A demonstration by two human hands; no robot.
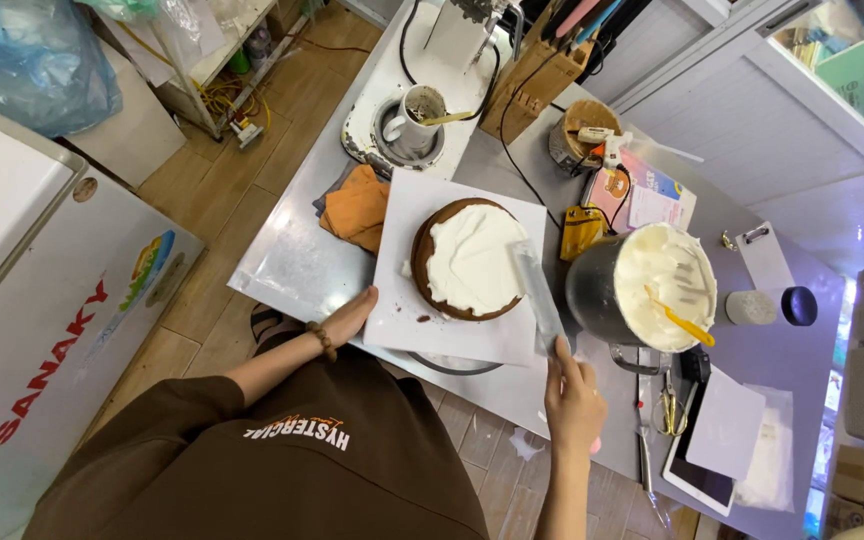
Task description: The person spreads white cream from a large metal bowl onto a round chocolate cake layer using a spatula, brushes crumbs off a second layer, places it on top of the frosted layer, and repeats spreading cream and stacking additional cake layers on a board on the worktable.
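Observation:
A round brown cake [469, 260] topped with white cream sits on a white square sheet [407, 320] over a turntable. My right hand [572, 400] grips a long flat spatula [537, 290] whose blade lies along the cake's right side. My left hand [350, 318] rests open against the left edge of the white sheet, a bead bracelet on its wrist. A steel bowl [597, 290] full of white cream stands just right of the cake, with a yellow spatula [682, 322] stuck in it.
An orange cloth [357, 208] lies left of the cake. Behind stand a white mixer base with a cup [417, 115], a wooden knife block [532, 75] and a glue gun. A tablet [702, 480], scissors [667, 408] and papers lie to the right. A white chest freezer [42, 300] is at left.

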